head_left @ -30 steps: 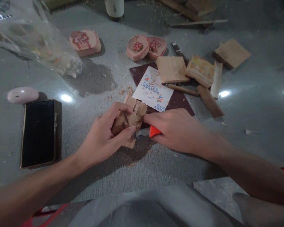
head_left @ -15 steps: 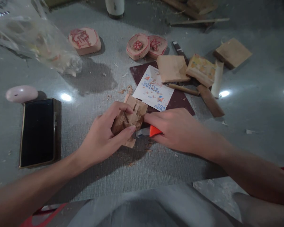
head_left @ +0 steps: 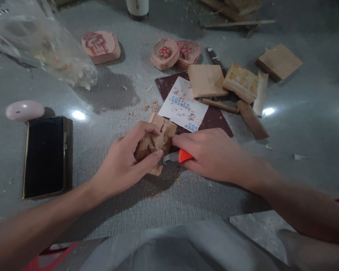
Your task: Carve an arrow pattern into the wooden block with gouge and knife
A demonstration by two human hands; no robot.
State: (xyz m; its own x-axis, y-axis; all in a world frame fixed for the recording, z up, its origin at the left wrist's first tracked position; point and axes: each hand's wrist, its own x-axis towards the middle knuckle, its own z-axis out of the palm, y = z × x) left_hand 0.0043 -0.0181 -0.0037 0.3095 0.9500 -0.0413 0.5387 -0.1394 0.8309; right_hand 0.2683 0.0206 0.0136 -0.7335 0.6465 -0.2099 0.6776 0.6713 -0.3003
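My left hand [head_left: 132, 154] is closed around a partly carved wooden block [head_left: 158, 139], thumb in front and index finger curled over its top. Cuts and raised splinters mark the block's face. Close on the right, my right hand [head_left: 211, 156] grips a utility knife with an orange handle [head_left: 185, 155]. Its metal blade [head_left: 170, 159] points left toward the block's lower right edge; whether the blade touches the wood is hard to tell. Most of the handle is hidden in my palm. Wood shavings [head_left: 176, 177] lie on the table below.
Beyond the hands, white-backed abrasive paper [head_left: 183, 105] lies on a dark red sheet [head_left: 214, 122]. Wooden blocks [head_left: 206, 80] and a narrow tool [head_left: 220, 105] sit around it. Farther back are red-marked carved pieces [head_left: 165, 54]. A phone [head_left: 45, 158], pink case [head_left: 25, 111] and plastic bag [head_left: 59, 56] occupy the left.
Almost nothing differs. The whole view has shifted very slightly, while both hands keep their hold on the block and the knife.
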